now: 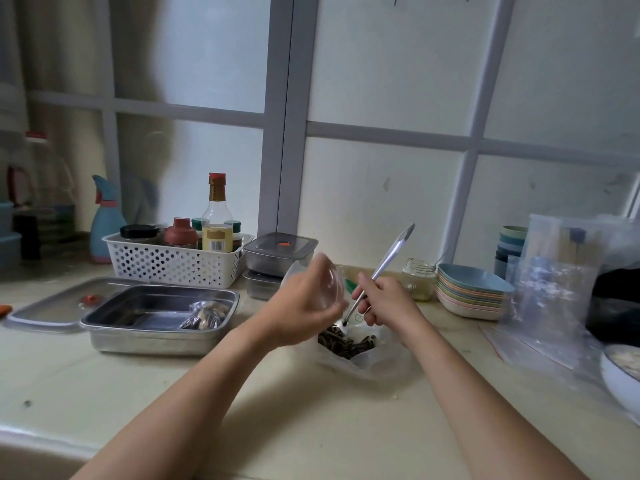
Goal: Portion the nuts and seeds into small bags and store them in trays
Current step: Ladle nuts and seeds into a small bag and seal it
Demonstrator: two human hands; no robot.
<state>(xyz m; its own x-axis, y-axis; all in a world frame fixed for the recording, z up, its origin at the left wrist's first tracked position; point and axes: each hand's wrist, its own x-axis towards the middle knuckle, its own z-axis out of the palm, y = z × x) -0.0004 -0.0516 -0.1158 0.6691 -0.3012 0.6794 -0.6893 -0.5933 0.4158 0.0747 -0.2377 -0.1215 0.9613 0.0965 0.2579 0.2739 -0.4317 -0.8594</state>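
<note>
Past the near counter (242, 410), the left hand (304, 301) pinches a small clear bag (331, 289); the right hand (386, 301) grips a spoon (382, 263) dug into the seeds (346, 341). A slack bag mouth may scatter them.

Far side: frosted window panes (391, 57) set in grey-lilac frames (289, 133), lit from behind by soft, even daylight. Brighter to the right, dimmer and beige toward the far left. Near: pale cream countertop (311, 427), running left to right.
</note>
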